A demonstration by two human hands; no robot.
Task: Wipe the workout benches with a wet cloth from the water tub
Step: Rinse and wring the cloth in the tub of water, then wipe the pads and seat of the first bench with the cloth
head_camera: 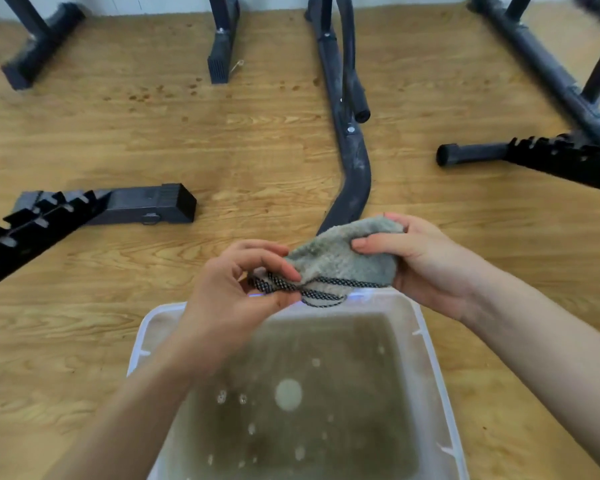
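**Two hands are working the cloth above the tub**

Two hands are holding one grey cloth point(340, 261) in the air, just above the far rim of the clear plastic tub point(426, 344). The left hand point(243, 282) is pinching the cloth's dark stitched edge between thumb and fingertips. The right hand point(420, 261) is gripping the bunched other end, with the thumb lying across the top. The cloth is touching neither the rim nor the murky water point(309, 410) filling the tub below.

Going by this, the wetting step is probably ending. The person seems to be sorting out or wringing the cloth before carrying it off. Whether the cloth is dripping is not something the view is showing.

Black bench frames are standing on the wooden floor point(187, 140), one at the left point(49, 223) and one at the right point(551, 161). A curved black bar point(354, 168) is running between them. No padded top is appearing in view.

The next move is likely calling for a squeeze over the tub, so that spare water is falling back in and not onto the floor. After that the person would be gathering the cloth into one hand, rising and turning toward a bench pad.
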